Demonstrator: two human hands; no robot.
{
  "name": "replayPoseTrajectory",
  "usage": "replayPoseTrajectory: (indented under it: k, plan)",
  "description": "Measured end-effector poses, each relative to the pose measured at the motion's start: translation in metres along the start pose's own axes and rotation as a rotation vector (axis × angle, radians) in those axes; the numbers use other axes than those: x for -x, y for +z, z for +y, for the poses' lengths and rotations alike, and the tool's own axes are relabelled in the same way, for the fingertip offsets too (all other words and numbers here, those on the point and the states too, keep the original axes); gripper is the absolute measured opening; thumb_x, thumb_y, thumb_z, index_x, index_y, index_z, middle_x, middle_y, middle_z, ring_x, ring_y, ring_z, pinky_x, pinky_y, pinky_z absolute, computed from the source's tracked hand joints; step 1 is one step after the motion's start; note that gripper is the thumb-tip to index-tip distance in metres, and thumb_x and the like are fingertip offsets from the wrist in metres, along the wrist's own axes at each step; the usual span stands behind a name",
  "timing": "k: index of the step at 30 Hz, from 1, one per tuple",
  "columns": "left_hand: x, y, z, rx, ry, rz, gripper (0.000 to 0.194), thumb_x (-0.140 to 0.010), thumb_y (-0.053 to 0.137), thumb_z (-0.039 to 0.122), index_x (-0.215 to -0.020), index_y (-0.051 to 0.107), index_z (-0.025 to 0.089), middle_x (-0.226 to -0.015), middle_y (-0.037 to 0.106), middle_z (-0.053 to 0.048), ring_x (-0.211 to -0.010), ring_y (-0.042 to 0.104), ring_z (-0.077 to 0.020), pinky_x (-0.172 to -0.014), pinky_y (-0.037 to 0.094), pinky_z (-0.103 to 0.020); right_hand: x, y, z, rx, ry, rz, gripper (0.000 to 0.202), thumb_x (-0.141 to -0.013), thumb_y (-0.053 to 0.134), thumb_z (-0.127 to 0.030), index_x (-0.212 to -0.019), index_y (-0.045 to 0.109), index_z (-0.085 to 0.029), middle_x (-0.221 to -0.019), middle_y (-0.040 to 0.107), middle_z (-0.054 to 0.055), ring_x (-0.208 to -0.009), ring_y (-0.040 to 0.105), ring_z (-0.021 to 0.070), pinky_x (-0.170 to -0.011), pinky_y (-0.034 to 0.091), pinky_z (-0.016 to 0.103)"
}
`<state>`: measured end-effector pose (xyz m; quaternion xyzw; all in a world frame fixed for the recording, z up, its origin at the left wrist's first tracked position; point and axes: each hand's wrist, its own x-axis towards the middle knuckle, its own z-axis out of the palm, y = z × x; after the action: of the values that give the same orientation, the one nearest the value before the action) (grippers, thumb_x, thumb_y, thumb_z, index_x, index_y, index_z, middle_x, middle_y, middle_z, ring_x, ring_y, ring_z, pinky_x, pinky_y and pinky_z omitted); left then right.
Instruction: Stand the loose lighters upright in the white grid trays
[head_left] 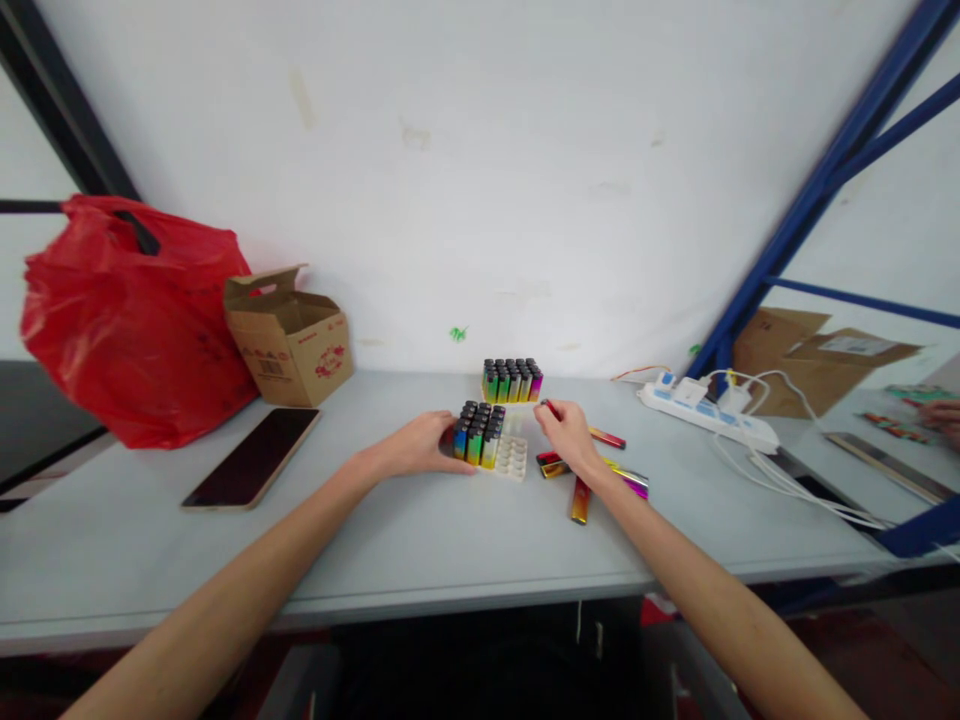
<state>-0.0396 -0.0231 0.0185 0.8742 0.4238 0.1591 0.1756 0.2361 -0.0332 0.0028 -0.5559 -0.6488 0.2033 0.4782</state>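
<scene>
Several black-topped lighters (475,440) in blue, green and yellow stand upright in the left part of a white tray (512,458); the round pockets at its right are bare. My left hand (422,443) is closed on the left side of this tray and its lighters. Over the loose lighters, my right hand (568,435) pinches a red lighter (551,408), mostly hidden by the fingers. Loose red, yellow and purple lighters (580,500) lie under and around that hand. Behind, a second group of upright lighters (513,381) stands near the wall.
A phone (253,459), an open cardboard box (291,338) and a red plastic bag (135,320) are at the left. At the right are a white power strip (709,415) with cables, a blue metal frame (795,210), brown cardboard (814,360) and another person's hand (941,415).
</scene>
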Motion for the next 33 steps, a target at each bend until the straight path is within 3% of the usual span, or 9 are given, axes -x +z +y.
replayPoseTrajectory:
  k: [3, 6, 8, 10, 12, 14, 17, 28, 33]
  plan:
    - [0.0, 0.001, -0.002, 0.024, 0.009, 0.007, 0.067, -0.064, 0.074, 0.077, -0.094, 0.065, 0.019, -0.089, 0.07, -0.006, -0.076, 0.064, -0.0233, -0.066, 0.047, -0.032, 0.002, -0.001, -0.002, -0.022, -0.053, -0.029, 0.045, -0.091, 0.05, -0.055, -0.062, 0.046, -0.021, -0.057, 0.042, -0.004, -0.055, 0.039, 0.0126, -0.053, 0.03, 0.026]
    - [-0.001, 0.002, -0.005, 0.05, 0.025, 0.017, 0.066, -0.062, 0.075, 0.077, -0.093, 0.066, 0.019, -0.088, 0.07, -0.006, -0.076, 0.064, -0.0234, -0.067, 0.047, -0.032, 0.005, -0.001, -0.007, -0.103, -0.092, -0.154, 0.044, -0.098, 0.045, -0.06, -0.082, 0.058, -0.02, -0.065, 0.053, -0.003, -0.057, 0.048, 0.0134, -0.055, 0.039, 0.026]
    - [-0.001, 0.002, -0.006, 0.059, 0.025, 0.023, 0.066, -0.061, 0.076, 0.077, -0.093, 0.066, 0.02, -0.086, 0.07, -0.005, -0.076, 0.064, -0.0237, -0.067, 0.047, -0.032, 0.006, -0.001, -0.009, -0.137, -0.15, -0.228, 0.044, -0.101, 0.043, -0.058, -0.095, 0.062, -0.019, -0.078, 0.062, 0.001, -0.067, 0.057, 0.0149, -0.062, 0.046, 0.026]
    - [-0.001, 0.003, -0.007, 0.059, 0.016, 0.029, 0.067, -0.06, 0.076, 0.077, -0.093, 0.067, 0.02, -0.086, 0.07, -0.006, -0.076, 0.064, -0.0243, -0.066, 0.047, -0.032, 0.006, -0.001, -0.011, -0.1, -0.23, -0.236, 0.045, -0.102, 0.043, -0.057, -0.096, 0.064, -0.019, -0.091, 0.066, 0.005, -0.081, 0.062, 0.0171, -0.071, 0.049, 0.027]
    - [-0.001, 0.003, -0.007, 0.06, 0.013, 0.033, 0.066, -0.06, 0.077, 0.076, -0.094, 0.067, 0.02, -0.087, 0.071, -0.006, -0.077, 0.065, -0.025, -0.067, 0.047, -0.032, 0.007, -0.001, -0.011, -0.002, -0.273, -0.202, 0.047, -0.103, 0.043, -0.057, -0.086, 0.064, -0.019, -0.087, 0.065, 0.005, -0.08, 0.06, 0.0178, -0.072, 0.047, 0.028]
    - [-0.001, 0.003, -0.006, 0.063, 0.018, 0.027, 0.065, -0.06, 0.078, 0.074, -0.095, 0.068, 0.02, -0.089, 0.072, -0.007, -0.08, 0.066, -0.0255, -0.07, 0.048, -0.033, 0.007, -0.001, -0.01, 0.107, -0.261, -0.197, 0.048, -0.103, 0.042, -0.057, -0.076, 0.058, -0.02, -0.073, 0.061, 0.002, -0.068, 0.056, 0.0163, -0.065, 0.042, 0.028]
    - [-0.001, 0.002, -0.005, 0.071, 0.023, 0.025, 0.064, -0.061, 0.078, 0.072, -0.097, 0.069, 0.02, -0.092, 0.073, -0.007, -0.081, 0.066, -0.0258, -0.071, 0.048, -0.033, 0.007, -0.001, -0.007, 0.201, -0.241, -0.209, 0.048, -0.105, 0.041, -0.054, -0.073, 0.053, -0.021, -0.065, 0.06, 0.0, -0.059, 0.052, 0.0152, -0.06, 0.037, 0.027]
    - [0.001, -0.001, 0.003, -0.011, -0.027, 0.006, 0.067, -0.064, 0.075, 0.076, -0.096, 0.066, 0.017, -0.094, 0.072, -0.008, -0.081, 0.065, -0.0261, -0.067, 0.046, -0.033, 0.005, 0.007, -0.005, 0.412, -0.497, -0.337, 0.028, -0.106, 0.047, -0.04, -0.092, 0.058, -0.019, -0.09, 0.068, 0.008, -0.08, 0.061, 0.0208, -0.076, 0.046, 0.032]
    - [0.001, 0.0, 0.001, 0.02, -0.007, 0.02, 0.063, -0.064, 0.076, 0.073, -0.095, 0.067, 0.019, -0.094, 0.073, -0.007, -0.08, 0.065, -0.0251, -0.067, 0.046, -0.033, 0.0, -0.018, 0.002, 0.387, -0.46, -0.334, 0.031, -0.108, 0.043, -0.041, -0.113, 0.064, -0.019, -0.109, 0.071, 0.009, -0.099, 0.065, 0.0214, -0.092, 0.048, 0.034]
